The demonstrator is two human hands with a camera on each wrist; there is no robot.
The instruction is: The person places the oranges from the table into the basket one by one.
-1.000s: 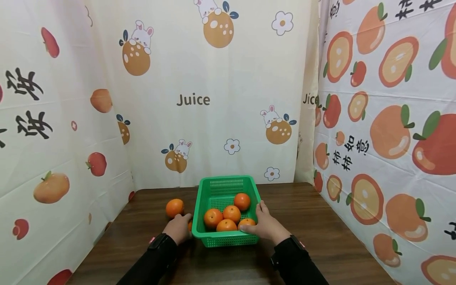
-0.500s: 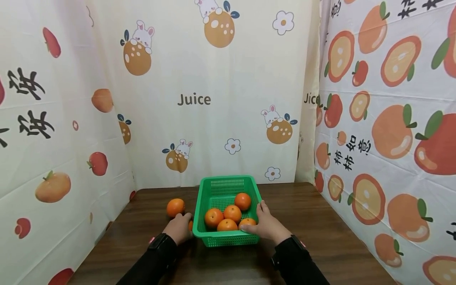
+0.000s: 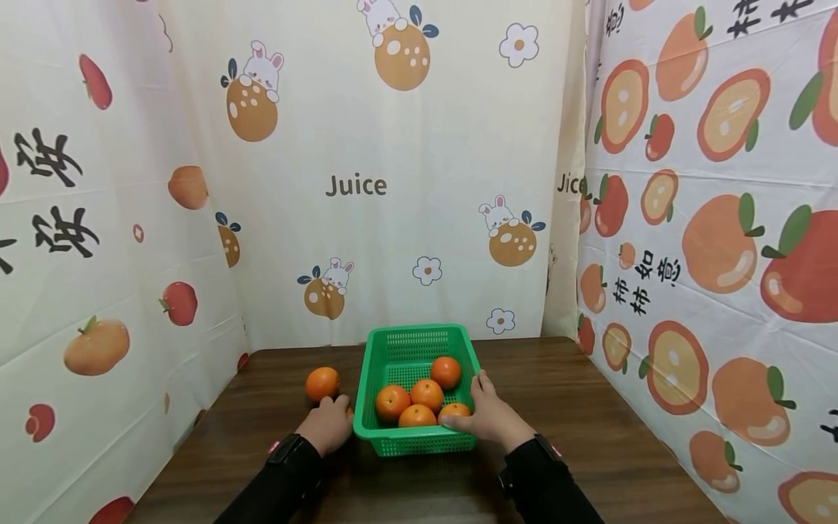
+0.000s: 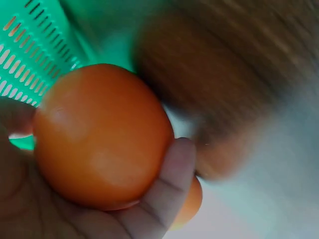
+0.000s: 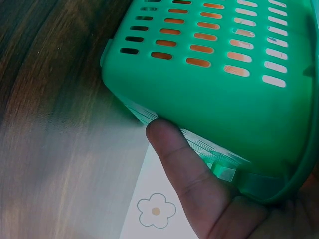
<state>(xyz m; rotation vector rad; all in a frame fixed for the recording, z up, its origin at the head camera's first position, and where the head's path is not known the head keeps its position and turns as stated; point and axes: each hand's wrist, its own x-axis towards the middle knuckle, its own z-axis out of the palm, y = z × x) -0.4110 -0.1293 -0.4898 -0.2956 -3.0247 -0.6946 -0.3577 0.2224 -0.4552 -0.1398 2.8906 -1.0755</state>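
In the head view, a green basket is sitting on the brown worktop, its open top facing up. At about 8 o'clock from it, the person's left hand is grasping an orange just beside the outer wall, fingers curling round the fruit. At 12 o'clock from that hand, a loose orange is resting on the worktop. At about 4 o'clock, the right hand is gripping the basket's near corner, its thumb lying over the rim and its other fingers following the outer side. Five oranges are lying inside, four clustering between the middle and 6 o'clock, one resting at about 2 o'clock.
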